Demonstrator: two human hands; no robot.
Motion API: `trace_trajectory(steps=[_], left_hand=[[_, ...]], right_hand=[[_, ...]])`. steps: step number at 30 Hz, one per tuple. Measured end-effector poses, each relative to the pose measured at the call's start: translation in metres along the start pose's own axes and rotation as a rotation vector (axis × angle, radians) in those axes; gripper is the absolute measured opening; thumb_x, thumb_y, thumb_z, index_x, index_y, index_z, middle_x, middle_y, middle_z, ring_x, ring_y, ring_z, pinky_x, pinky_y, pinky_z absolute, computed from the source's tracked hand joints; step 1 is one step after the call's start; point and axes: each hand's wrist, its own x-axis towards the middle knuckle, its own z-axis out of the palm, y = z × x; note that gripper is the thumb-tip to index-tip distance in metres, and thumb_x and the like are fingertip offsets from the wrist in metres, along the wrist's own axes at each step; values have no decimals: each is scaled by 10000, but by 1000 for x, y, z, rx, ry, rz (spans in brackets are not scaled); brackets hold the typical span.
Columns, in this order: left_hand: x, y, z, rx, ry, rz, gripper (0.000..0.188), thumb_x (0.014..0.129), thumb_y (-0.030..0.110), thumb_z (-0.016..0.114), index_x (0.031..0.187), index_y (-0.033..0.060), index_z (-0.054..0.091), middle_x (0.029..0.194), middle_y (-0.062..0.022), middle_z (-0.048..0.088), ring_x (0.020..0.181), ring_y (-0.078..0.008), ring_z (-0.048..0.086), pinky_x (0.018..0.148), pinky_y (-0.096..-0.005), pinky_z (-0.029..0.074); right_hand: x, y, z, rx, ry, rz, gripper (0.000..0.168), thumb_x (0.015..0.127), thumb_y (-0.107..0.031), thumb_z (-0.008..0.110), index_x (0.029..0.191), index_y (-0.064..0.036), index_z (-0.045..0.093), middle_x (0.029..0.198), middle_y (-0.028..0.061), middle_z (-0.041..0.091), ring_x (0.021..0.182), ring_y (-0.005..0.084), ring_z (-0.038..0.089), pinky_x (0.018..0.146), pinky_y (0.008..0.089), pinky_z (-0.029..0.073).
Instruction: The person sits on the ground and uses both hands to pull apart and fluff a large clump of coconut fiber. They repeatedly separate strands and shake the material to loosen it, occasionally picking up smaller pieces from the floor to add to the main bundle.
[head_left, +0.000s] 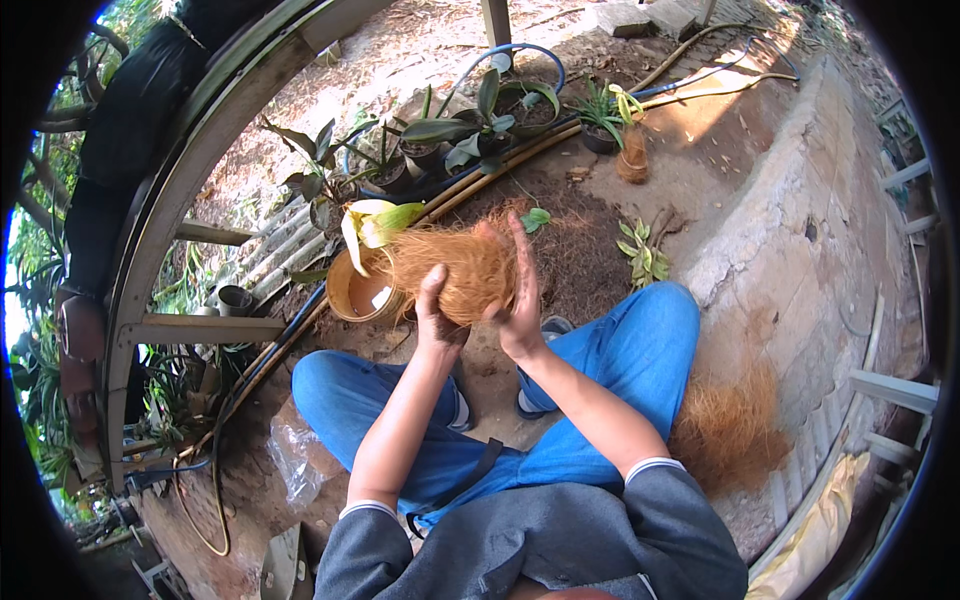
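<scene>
Between my hands is a bundle of brown coconut fibre (457, 274), held above the ground in front of my knees. Pale yellow-green leaves (382, 221) stick out at its left end. My left hand (441, 311) grips the bundle from the near left, thumb up along its side. With the fingers stretched out straight, my right hand (523, 300) presses its palm against the right side. Whatever lies inside the fibre is hidden. Just left of the bundle and partly under the leaves stands a yellowish bucket (337, 292) with some liquid in it.
Dark soil mixed with fibre (581, 255) lies beyond my hands, a leafy cutting (643, 255) to its right. Potted plants (487, 127) line bamboo poles (495, 172). A fibre-wrapped plant (632, 157) stands farther off. Loose fibre (731, 420) sits right; a plastic bag (300, 457), left.
</scene>
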Motion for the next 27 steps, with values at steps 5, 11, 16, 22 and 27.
trace_trajectory(steps=[5, 11, 16, 22, 27], left_hand=[[2, -20, -29, 42, -63, 16, 605, 786, 221, 660, 1283, 23, 376, 1251, -139, 477, 1140, -242, 493, 981, -373, 402], [-3, -15, 1, 163, -208, 139, 656, 738, 185, 708, 1276, 24, 371, 1238, -119, 488, 1143, -232, 481, 978, -373, 390], [-9, -12, 1, 215, -74, 130, 612, 734, 134, 703, 1250, 22, 396, 1203, -115, 512, 1107, -231, 509, 957, -367, 408], [-3, -14, 4, 228, 51, 188, 543, 766, 102, 679, 1232, 37, 408, 1172, -103, 527, 1078, -218, 530, 928, -349, 434], [5, -15, 1, 68, 160, 106, 520, 789, 114, 667, 1238, 55, 411, 1172, -95, 529, 1064, -219, 541, 918, -367, 453]], right_hand=[[6, 0, -9, -458, -20, -231, 643, 727, -359, 722, 1224, -33, 477, 1222, 148, 507, 1157, 284, 488, 964, 384, 399], [-1, -1, -10, -270, 227, -37, 223, 852, -163, 593, 985, 10, 639, 1053, 116, 632, 1030, 223, 564, 911, 355, 418], [4, -6, -9, -224, 212, -64, 239, 887, -130, 536, 1061, 21, 600, 1110, 114, 608, 1063, 206, 541, 937, 339, 395], [10, 6, -16, -375, 100, -129, 260, 905, -157, 517, 1094, 5, 592, 1100, 120, 608, 1074, 236, 544, 952, 351, 391], [21, 6, -21, -514, 294, -198, 284, 911, -151, 505, 1150, 0, 533, 1155, 129, 569, 1103, 260, 520, 968, 371, 370]])
